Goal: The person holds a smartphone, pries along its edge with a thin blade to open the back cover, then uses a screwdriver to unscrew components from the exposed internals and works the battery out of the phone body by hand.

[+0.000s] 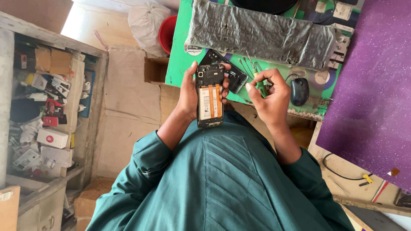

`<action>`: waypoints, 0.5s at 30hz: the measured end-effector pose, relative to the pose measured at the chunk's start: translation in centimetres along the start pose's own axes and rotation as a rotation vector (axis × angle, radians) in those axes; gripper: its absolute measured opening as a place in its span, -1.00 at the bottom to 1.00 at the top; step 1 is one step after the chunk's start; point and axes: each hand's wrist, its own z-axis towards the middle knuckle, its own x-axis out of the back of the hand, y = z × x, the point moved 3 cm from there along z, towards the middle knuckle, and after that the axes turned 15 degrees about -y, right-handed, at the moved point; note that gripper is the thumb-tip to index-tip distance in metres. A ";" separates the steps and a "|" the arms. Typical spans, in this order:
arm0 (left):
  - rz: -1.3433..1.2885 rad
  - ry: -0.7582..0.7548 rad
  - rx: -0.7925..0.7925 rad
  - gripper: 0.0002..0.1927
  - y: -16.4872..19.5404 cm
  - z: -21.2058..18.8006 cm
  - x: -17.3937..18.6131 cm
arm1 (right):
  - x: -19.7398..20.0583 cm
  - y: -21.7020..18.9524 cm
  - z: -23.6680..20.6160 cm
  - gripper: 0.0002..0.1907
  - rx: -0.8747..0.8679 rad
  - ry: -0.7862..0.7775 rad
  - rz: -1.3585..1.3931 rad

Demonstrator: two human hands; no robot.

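The green workbench (180, 51) fills the far middle of the scene, with a grey quilted cover (261, 36) lying across it and a dark computer mouse (299, 90) at its near right edge. Over the near edge of that bench the left hand (190, 92) grasps an opened phone (210, 96) upright, back cover off, its white and orange battery facing the camera. A second dark phone shell (233, 72) lies just behind it on the bench. The right hand (269, 94) is clenched around a green-handled screwdriver (261, 84), just right of the phone and not touching it.

Judged from this, the work goes best with the phone braced firmly in the left palm and the tip set squarely into each small screw before turning.

On the left, an open wooden shelf unit (55, 42) holds small boxes, packets and loose parts. At the far middle a red bucket (166, 34) holds a white sack (147, 23).
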 end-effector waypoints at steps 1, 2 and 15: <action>0.005 -0.002 0.002 -0.15 -0.1 0.0 0.0 | -0.1 -0.5 0.0 -0.84 -0.011 0.013 -0.003; 0.011 -0.004 0.005 -0.16 -0.1 0.0 0.0 | -0.1 -1.0 0.1 -0.85 -0.021 0.026 -0.007; 0.261 0.076 0.018 -0.22 -0.6 -0.4 0.0 | -1.8 -6.3 0.9 -0.81 0.000 -0.050 -0.320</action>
